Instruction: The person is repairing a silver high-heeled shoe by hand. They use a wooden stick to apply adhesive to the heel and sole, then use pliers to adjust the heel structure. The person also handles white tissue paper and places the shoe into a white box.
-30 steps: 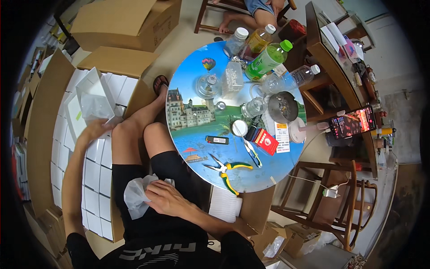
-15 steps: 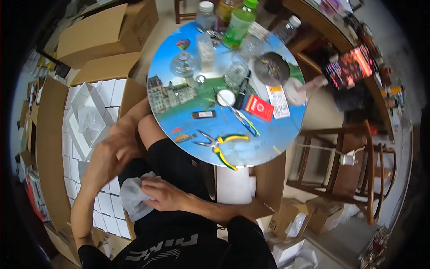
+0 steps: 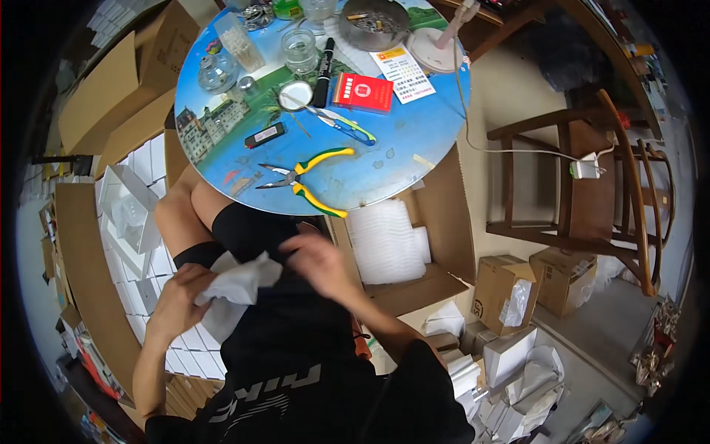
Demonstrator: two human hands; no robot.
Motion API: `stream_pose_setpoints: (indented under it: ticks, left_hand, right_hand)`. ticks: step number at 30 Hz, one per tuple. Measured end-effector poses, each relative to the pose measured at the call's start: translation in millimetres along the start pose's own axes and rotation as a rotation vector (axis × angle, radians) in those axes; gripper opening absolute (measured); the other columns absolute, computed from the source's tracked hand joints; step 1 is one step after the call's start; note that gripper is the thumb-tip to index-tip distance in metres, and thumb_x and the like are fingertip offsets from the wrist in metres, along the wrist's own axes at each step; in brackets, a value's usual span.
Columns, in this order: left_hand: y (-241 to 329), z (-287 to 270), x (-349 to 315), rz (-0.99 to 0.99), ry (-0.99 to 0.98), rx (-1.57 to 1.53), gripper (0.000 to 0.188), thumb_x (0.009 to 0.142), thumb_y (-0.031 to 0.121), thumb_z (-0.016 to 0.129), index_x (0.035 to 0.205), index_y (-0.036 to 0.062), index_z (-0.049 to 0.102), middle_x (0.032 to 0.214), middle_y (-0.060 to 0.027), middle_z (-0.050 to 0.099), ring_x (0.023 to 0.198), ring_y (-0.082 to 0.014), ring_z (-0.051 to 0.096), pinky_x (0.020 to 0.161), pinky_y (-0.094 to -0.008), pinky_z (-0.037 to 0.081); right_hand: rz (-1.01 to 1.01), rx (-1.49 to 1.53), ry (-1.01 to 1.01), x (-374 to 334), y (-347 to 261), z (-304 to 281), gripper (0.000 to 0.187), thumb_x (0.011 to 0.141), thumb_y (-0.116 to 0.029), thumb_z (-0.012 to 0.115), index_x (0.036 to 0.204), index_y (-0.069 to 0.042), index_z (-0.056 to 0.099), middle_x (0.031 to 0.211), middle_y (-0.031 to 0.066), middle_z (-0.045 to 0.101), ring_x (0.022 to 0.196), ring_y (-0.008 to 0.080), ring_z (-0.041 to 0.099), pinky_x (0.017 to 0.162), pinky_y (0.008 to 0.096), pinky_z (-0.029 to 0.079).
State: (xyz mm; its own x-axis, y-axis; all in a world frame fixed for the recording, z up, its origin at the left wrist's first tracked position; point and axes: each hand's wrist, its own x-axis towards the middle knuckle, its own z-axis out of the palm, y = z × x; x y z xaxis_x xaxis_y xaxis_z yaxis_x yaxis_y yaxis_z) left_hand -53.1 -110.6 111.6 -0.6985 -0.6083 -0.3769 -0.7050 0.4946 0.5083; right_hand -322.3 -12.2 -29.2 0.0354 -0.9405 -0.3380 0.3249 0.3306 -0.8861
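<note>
My left hand (image 3: 181, 297) is closed on a crumpled white pouch or sheet of soft packing material (image 3: 240, 287), held over my lap. My right hand (image 3: 319, 265) is just to the right of it, apart from the pouch and smeared by motion, so its fingers do not show clearly. Left of my knee, an open white box (image 3: 150, 235) with clear plastic inside lies on rows of small white boxes (image 3: 177, 337) filling a large carton (image 3: 87, 259).
On the round table (image 3: 399, 159) lie yellow-green pliers (image 3: 299, 177), scissors (image 3: 344, 124), a lighter (image 3: 264, 135), a red packet (image 3: 362, 92) and an ashtray (image 3: 373, 26). A carton with white foam sheets (image 3: 384, 240) stands under its edge. A wooden chair (image 3: 595, 192) is at right.
The right hand has let go of the white pouch and moved right and up. The left hand has come down and taken it. The view has shifted, with the table now higher and further left.
</note>
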Motion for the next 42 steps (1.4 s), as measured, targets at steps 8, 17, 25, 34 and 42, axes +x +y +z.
stream_pose_setpoints:
  ticks: [8, 17, 25, 34, 42]
  left_hand:
    - [-77.7, 46.9, -24.8, -0.298, 0.233, -0.216, 0.039, 0.074, -0.005, 0.064, 0.112, -0.0026, 0.067, 0.117, -0.0206, 0.064, 0.114, -0.0392, 0.059, 0.101, -0.0428, 0.046]
    - [-101.6, 45.7, -26.2, -0.14, 0.309, 0.043, 0.05, 0.072, -0.001, 0.066, 0.122, -0.0015, 0.061, 0.129, -0.0193, 0.06, 0.129, -0.0371, 0.051, 0.108, -0.0433, 0.044]
    - [-106.8, 59.7, -40.3, -0.089, 0.337, 0.124, 0.068, 0.081, 0.019, 0.072, 0.143, 0.005, 0.047, 0.137, -0.0173, 0.054, 0.132, -0.0372, 0.047, 0.114, -0.048, 0.034]
    - [-109.4, 77.1, -31.1, 0.065, 0.802, -0.166, 0.072, 0.091, 0.045, 0.068, 0.144, 0.0017, 0.045, 0.142, -0.0209, 0.05, 0.138, -0.036, 0.042, 0.116, -0.0502, 0.028]
    - [-133.4, 119.7, -157.6, 0.249, 1.203, -1.785, 0.096, 0.087, 0.079, 0.044, 0.152, 0.0092, 0.036, 0.156, -0.0073, 0.039, 0.144, -0.0227, 0.035, 0.12, -0.0438, 0.024]
  right_hand:
    - [0.879, -1.142, 0.859, -6.6, 226.8, -229.6, 0.116, 0.064, -0.061, 0.083, 0.148, 0.003, 0.035, 0.135, 0.0262, 0.056, 0.127, 0.0386, 0.054, 0.108, 0.0502, 0.04]
    - [0.722, -1.141, 0.728, 10.8, 252.8, -190.2, 0.077, 0.063, -0.043, 0.086, 0.123, -0.002, 0.063, 0.122, 0.0215, 0.066, 0.111, 0.0388, 0.065, 0.095, 0.0494, 0.053]
    - [0.035, -1.059, 0.888, -90.8, 115.7, -274.9, 0.046, 0.072, -0.011, 0.079, 0.113, 0.004, 0.065, 0.108, 0.0232, 0.069, 0.095, 0.0323, 0.068, 0.085, 0.0398, 0.055]
    - [-0.311, -0.649, 0.059, 85.2, -76.8, 64.6, 0.048, 0.076, -0.01, 0.077, 0.12, 0.004, 0.061, 0.112, 0.0223, 0.068, 0.097, 0.0305, 0.067, 0.086, 0.0393, 0.055]
    - [0.086, -0.568, -0.945, 132.9, -54.4, 350.4, 0.051, 0.079, -0.009, 0.076, 0.125, 0.005, 0.058, 0.116, 0.0215, 0.067, 0.099, 0.0289, 0.067, 0.087, 0.0389, 0.054]
